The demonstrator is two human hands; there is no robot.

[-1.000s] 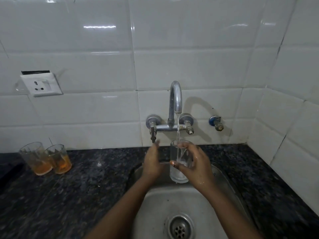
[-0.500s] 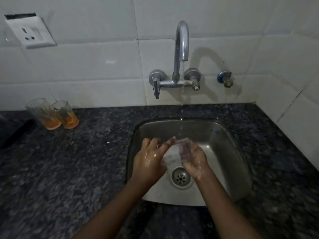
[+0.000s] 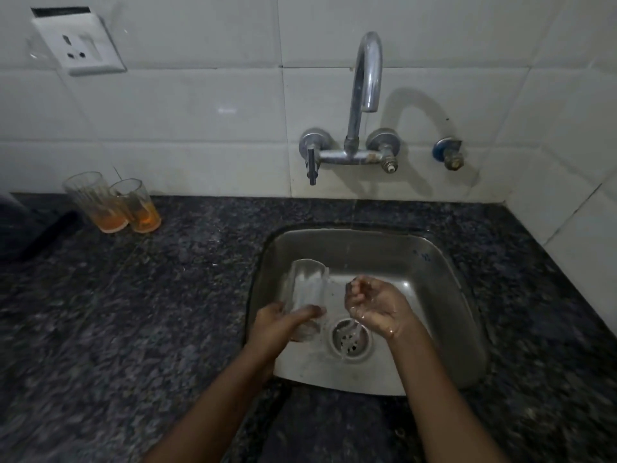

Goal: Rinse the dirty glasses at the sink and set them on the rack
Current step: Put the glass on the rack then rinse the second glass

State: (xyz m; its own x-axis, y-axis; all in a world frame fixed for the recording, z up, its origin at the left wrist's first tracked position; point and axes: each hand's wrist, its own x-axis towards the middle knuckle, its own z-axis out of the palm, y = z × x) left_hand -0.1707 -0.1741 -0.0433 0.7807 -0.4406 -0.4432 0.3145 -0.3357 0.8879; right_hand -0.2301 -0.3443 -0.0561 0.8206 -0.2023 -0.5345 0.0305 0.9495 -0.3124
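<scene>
The clear glass (image 3: 305, 292) is motion-blurred, its base hidden behind the left hand (image 3: 278, 324). A dark object (image 3: 20, 228), perhaps an appliance, is cut by the left edge.

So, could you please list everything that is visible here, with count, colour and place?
clear glass: 1, transparent, over the sink, held near its base
dirty glasses: 2, orange residue, on the counter at left, side by side
sink: 1, steel, set in the counter
drain: 1, metal, sink bottom
tap: 1, chrome, on the wall, water running
small valve: 1, blue and brass, right of the tap
socket: 1, white, wall upper left
counter: 1, dark speckled stone
left hand: grips the clear glass
right hand: cupped, wet, holds nothing
</scene>
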